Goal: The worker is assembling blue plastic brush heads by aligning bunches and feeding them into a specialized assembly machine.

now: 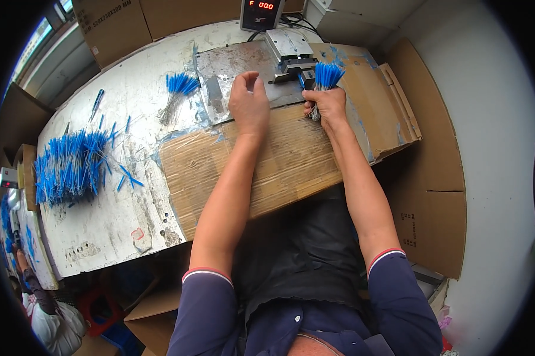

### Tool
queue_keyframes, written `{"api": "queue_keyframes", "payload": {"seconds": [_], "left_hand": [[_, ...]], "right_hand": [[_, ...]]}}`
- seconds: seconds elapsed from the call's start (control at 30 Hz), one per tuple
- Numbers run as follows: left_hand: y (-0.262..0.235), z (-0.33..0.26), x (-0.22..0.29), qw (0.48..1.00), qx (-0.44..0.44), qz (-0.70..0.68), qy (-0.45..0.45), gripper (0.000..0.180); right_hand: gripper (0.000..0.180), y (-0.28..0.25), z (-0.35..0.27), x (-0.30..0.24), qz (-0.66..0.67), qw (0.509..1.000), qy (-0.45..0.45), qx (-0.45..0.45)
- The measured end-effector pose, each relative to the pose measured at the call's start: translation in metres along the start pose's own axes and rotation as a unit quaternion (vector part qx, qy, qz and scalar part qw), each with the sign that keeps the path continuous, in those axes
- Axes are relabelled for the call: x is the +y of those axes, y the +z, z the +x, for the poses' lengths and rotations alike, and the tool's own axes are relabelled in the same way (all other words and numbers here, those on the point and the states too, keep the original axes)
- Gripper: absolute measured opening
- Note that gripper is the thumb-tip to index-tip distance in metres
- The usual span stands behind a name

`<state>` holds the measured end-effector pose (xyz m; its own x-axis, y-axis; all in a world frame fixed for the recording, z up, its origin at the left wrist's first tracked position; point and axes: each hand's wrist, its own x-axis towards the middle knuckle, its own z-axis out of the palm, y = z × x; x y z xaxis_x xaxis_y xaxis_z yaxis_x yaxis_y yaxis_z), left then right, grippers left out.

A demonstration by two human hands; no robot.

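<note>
Bundle of blue-tipped wires sits in the right hand, fingers closed round it, beside a metal fixture; the left hand, half-curled, looks empty, while one bunch lies gathered and a larger heap seems left.

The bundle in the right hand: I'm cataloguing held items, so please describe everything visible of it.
The bundle is a sheaf of many thin pieces: bright blue, plastic-looking upper ends, greyish, wire-like lower ones. It is nearly upright, tilted slightly right, its blue ends fanned out. The right hand grips its middle; grey ends show below. Whether they touch the cardboard beneath is unclear.
</note>
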<state>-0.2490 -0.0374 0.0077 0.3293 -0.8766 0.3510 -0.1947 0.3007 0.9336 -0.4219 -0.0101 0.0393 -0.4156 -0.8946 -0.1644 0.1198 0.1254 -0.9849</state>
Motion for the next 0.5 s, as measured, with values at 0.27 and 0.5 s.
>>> {"api": "queue_keyframes", "payload": {"seconds": [0.27, 0.5], "left_hand": [[0.001, 0.001, -0.002, 1.0, -0.005, 0.007, 0.011, 0.016], [0.012, -0.006, 0.007, 0.975, -0.01, 0.156, 0.158, 0.012]], "right_hand": [[0.018, 0.003, 0.001, 0.002, 0.005, 1.0, -0.009, 0.024], [0.015, -0.008, 0.001, 0.001, 0.039, 0.999, -0.008, -0.01]]}}
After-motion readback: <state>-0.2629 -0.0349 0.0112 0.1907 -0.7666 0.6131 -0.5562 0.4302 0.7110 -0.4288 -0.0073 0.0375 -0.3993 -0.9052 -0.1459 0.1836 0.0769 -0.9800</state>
